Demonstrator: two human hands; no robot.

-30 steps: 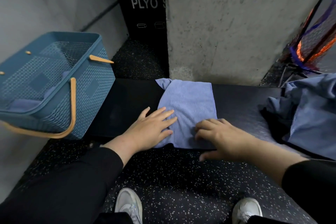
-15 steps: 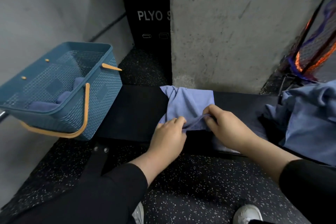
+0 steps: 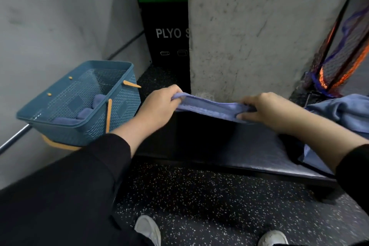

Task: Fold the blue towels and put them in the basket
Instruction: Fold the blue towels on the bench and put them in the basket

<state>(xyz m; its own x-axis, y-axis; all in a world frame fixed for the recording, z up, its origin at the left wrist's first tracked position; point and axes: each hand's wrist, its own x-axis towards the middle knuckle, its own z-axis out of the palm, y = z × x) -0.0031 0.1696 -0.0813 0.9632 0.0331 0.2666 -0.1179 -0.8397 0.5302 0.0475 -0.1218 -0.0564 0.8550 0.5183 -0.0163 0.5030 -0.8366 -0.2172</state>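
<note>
head view: one folded towel held between two hands

head camera, middle of the frame: one folded blue towel (image 3: 211, 107) hangs above the black bench (image 3: 229, 146), stretched flat between two hands. left hand (image 3: 159, 106) grips its left end, fingers curled over the edge; right hand (image 3: 265, 110) pinches its right end. one teal basket (image 3: 79, 102) with orange handles stands at middle left, tilted, holding at least two folded blue towels (image 3: 87, 112). one heap of unfolded blue towels (image 3: 343, 114) lies at the right edge on the bench. two white shoes (image 3: 148, 229) show at the bottom, on speckled floor (image 3: 199, 195).
</note>
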